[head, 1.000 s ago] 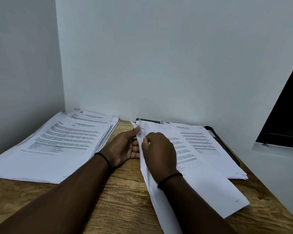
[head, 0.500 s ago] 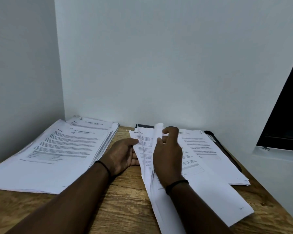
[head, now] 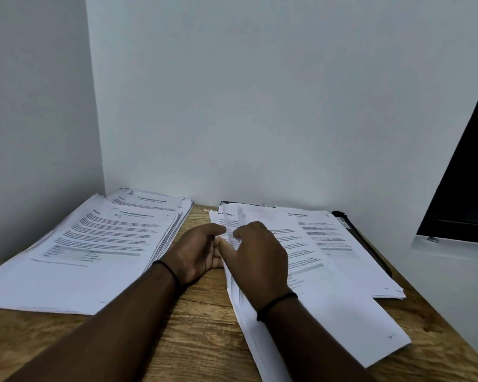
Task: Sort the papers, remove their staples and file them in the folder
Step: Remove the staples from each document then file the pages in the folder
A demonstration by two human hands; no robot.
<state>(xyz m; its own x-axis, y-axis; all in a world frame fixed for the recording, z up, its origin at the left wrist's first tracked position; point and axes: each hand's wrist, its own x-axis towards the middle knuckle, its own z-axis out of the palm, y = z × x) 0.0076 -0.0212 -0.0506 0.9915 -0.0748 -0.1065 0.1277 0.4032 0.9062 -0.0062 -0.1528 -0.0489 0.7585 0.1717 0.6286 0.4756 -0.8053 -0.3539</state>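
Observation:
A set of printed sheets (head: 340,307) lies slanted across the middle of the wooden desk. My left hand (head: 198,250) holds its left edge, thumb on top near the upper corner. My right hand (head: 257,257) lies over the same edge with curled fingers pinching a few sheets that stand up between the two hands. Behind it, another paper stack (head: 351,244) rests on a dark folder (head: 367,244) at the right. A large paper pile (head: 94,249) covers the desk's left side. No staple or staple tool can be made out.
White walls close the desk (head: 204,334) at the back and left. A dark window opening (head: 469,175) with a white sill (head: 453,260) sits to the right. Bare wood shows between the two paper areas and near the front edge.
My right hand came down from the lifted, curled sheet near the top of the set and now pinches sheets at the left edge beside my left thumb. The left hand stayed put.

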